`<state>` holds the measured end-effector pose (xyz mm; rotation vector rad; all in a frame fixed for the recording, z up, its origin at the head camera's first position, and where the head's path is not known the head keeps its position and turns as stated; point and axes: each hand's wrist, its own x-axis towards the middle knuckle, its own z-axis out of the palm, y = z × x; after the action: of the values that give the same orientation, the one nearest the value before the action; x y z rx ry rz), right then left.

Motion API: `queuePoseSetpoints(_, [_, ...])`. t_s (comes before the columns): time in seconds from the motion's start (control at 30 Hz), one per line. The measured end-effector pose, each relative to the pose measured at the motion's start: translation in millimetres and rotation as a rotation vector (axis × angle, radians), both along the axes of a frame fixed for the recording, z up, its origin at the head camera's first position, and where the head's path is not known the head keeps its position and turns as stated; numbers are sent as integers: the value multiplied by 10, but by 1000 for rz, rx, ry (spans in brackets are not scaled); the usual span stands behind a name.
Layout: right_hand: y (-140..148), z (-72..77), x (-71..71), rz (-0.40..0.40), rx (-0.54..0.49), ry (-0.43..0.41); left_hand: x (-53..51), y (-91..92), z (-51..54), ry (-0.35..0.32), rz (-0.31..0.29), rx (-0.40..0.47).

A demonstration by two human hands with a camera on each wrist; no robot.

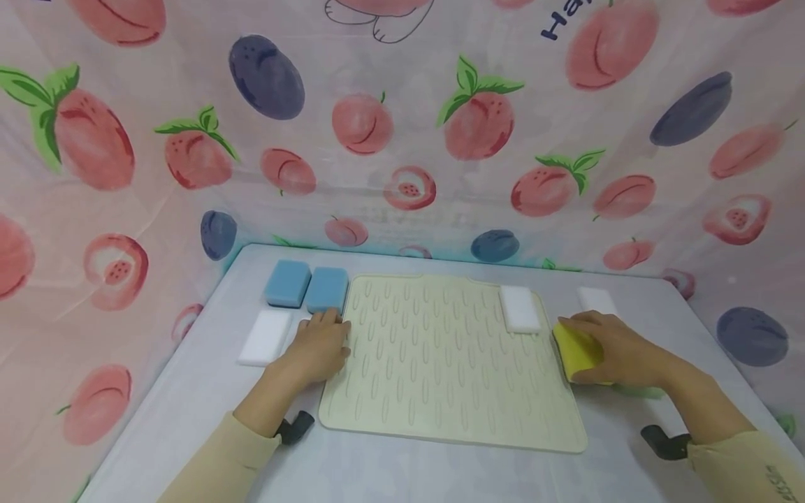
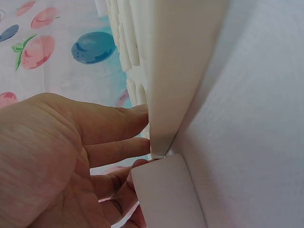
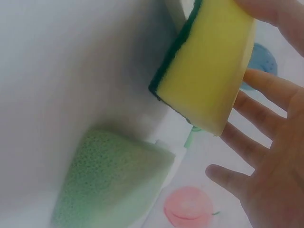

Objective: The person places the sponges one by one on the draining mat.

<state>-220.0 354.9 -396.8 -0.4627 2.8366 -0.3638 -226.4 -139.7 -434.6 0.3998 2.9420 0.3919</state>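
A cream drying mat with raised ridges [image 1: 434,363] lies on the white table. My left hand [image 1: 318,346] is at its left edge. In the left wrist view the thumb [image 2: 116,121] and forefinger touch the mat's edge, and the other fingers are bent beside a white sponge [image 2: 166,190]. My right hand [image 1: 619,349] pinches a yellow sponge with a dark green scouring side [image 3: 206,61], tilted up off the table at the mat's right edge. Beneath that hand lies a light green sponge [image 3: 109,175], mostly hidden in the head view.
Two blue sponges [image 1: 288,283] sit behind my left hand, with a white sponge [image 1: 265,337] left of it. Another white sponge [image 1: 520,309] rests on the mat's far right corner, and one more white block [image 1: 597,300] lies beyond my right hand. Fruit-print cloth [image 1: 409,126] hangs behind the table.
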Motion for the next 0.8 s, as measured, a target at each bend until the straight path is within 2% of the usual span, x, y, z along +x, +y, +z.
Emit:
queuePoseSetpoints(0.33, [-100, 47, 52, 28, -4, 38, 10, -3, -5, 10, -11, 2])
queuePoseSetpoints(0.8, [-216, 49, 91, 48, -29, 36, 1, -11, -18, 21, -22, -8])
